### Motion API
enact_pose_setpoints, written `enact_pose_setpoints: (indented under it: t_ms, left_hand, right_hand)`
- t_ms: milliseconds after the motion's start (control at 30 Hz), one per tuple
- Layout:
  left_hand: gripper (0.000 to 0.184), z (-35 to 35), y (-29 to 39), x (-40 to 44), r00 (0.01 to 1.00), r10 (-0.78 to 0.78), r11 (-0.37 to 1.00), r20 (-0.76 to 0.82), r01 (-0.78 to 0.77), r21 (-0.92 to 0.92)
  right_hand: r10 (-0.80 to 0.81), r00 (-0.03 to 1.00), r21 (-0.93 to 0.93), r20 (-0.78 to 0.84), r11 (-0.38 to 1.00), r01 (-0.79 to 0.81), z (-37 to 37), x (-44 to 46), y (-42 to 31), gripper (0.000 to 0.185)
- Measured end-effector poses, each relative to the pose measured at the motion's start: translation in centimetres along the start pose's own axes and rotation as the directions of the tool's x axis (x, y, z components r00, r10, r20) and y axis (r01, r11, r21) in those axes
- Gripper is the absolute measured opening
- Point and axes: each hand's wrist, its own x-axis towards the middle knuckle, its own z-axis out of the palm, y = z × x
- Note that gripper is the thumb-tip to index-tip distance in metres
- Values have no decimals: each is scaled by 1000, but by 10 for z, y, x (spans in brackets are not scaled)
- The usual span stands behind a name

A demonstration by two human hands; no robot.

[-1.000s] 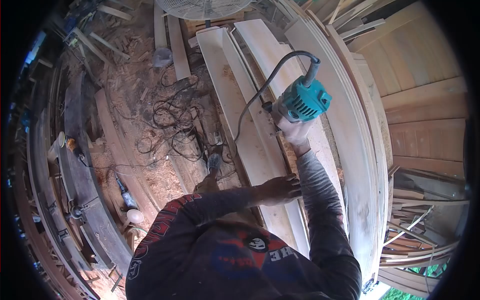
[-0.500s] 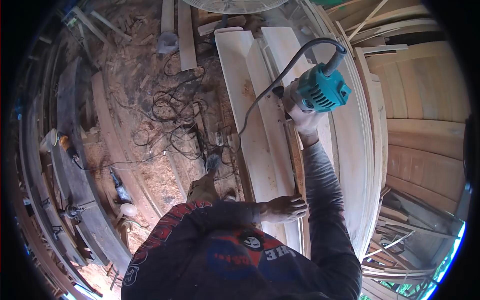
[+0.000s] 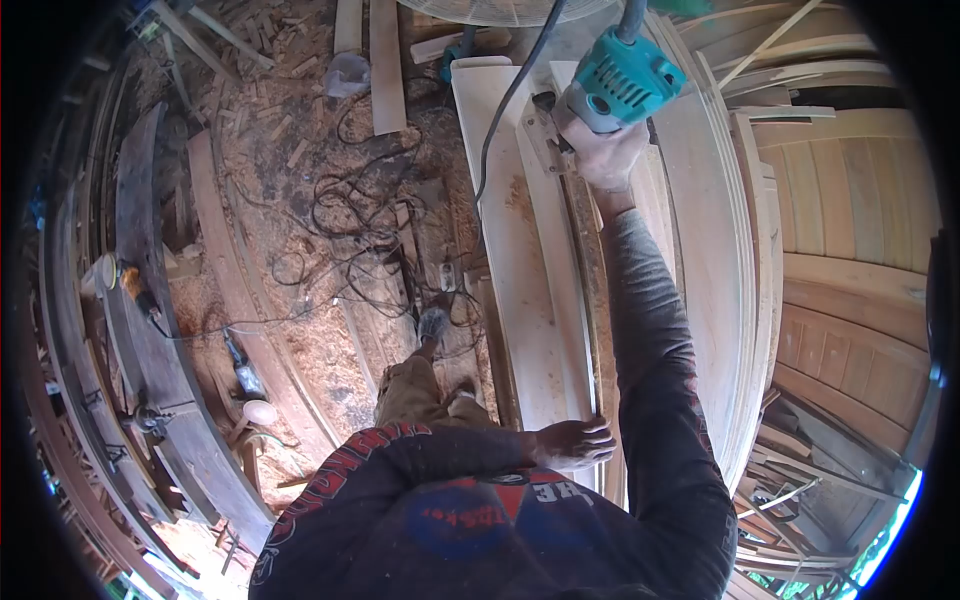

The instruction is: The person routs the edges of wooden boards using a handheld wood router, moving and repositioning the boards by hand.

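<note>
My right hand [image 3: 606, 152] is wrapped round the teal-topped power router [image 3: 628, 80], whose flat base rests on the edge of a long pale board [image 3: 535, 270]. A thick dark cable runs from the router's top and curves down to its left. Nearer my body, my left hand [image 3: 572, 443] lies over the near part of the boards, with its fingers curled at the edge. What is under those fingers, if anything, is hidden.
Tangled black cords [image 3: 350, 215] lie on the shavings-covered floor. At left are dark planks [image 3: 150, 260] and a yellow-black power tool [image 3: 138, 290]. Stacked boards [image 3: 710, 250] stand at right. A fan [image 3: 500, 10] is at the top.
The router and my right hand have moved away from my body along the board. My left hand has shifted slightly nearer my body, and the camera view has shifted.
</note>
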Motion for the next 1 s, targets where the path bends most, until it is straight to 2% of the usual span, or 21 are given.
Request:
enact_pose_setpoints:
  t_ms: [100, 167, 233, 367, 433, 467, 500, 533, 567, 633, 667, 700, 733, 767, 833, 867, 900, 933, 967, 1000]
  left_hand:
    - [29, 0, 0, -1, 1000, -3, 1000, -30, 3, -9]
    - [27, 0, 1, -3, 999, -1, 1000, -51, 0, -7]
    - [26, -6, -1, -1, 995, -1, 998, -104, 7, 58]
    - [21, -4, 0, 2, 996, -21, 998, -90, 27, 57]
    - [21, -13, -1, 4, 1000, -17, 997, 22, 15, 76]
    - [19, -18, -2, 6, 999, -14, 996, 38, 11, 87]
    - [20, -6, 1, 4, 999, -41, 998, -18, 41, 38]
    - [23, -15, 1, 7, 999, -44, 999, 26, 43, 33]
    - [25, -25, -1, 9, 997, -43, 998, 69, 41, 36]
    - [29, -31, -1, 13, 994, -32, 991, 106, 18, 131]
    - [31, -34, 3, 15, 981, -49, 994, 187, 30, 103]
    - [31, -32, 7, 15, 981, -39, 996, 191, 23, 88]
    - [32, -29, 12, 15, 989, -42, 995, 141, 28, 97]
    - [33, -27, 19, 15, 995, -45, 994, 94, 34, 108]
    - [35, -16, 34, 17, 993, 32, 998, 115, -37, 41]
    - [36, -12, 42, 21, 981, 71, 997, 180, -72, -2]
    - [38, -9, 50, 24, 964, 111, 994, 241, -103, -46]
    - [39, -16, 58, 31, 970, 135, 991, 201, -136, -6]
    - [39, -10, 66, 33, 968, 145, 989, 206, -147, -7]
    - [38, -2, 76, 36, 979, 157, 988, 128, -154, -30]
  right_hand:
    - [59, 998, 7, 15, 998, -59, 12, 13, 0, 42]
    - [43, 998, 75, -55, 996, -39, 21, 21, 5, 30]
    - [-8, 998, 55, -62, 998, 11, 23, 28, 9, 31]
    - [68, 995, 52, -68, 997, -64, 20, 29, -3, 33]
    - [106, 992, 70, -68, 992, -102, 15, 22, -12, 33]
    - [94, 995, 109, -35, 990, -90, 10, 15, -15, 35]
    - [87, 996, 144, -2, 986, -86, 1, 4, -18, 36]
    - [105, 994, 3, 0, 994, -105, -11, -7, -20, 35]
    - [116, 993, -13, -14, 993, -116, -21, -19, -24, 35]
    - [128, 992, 76, 21, 989, -129, -39, -47, -44, 31]
    - [147, 989, 30, 20, 989, -148, -49, -64, -52, 24]
    - [158, 987, 21, 10, 987, -158, -61, -80, -57, 24]
    - [82, 996, -79, 48, 994, -78, -71, -97, -64, 23]
    - [77, 995, -90, 70, 993, -71, -81, -112, -73, 22]
    - [72, 994, -99, 76, 993, -65, -100, -144, -89, 23]
    - [28, 994, -194, 106, 981, -7, -112, -167, -86, 23]
    - [-89, 982, -334, 166, 932, 141, -125, -183, -91, 24]
    - [-205, 953, -455, 224, 843, 288, -137, -198, -97, 24]
    - [-360, 868, -580, 342, 646, 496, -148, -213, -103, 25]
    - [-220, 925, -531, 309, 767, 360, -156, -232, -109, 27]
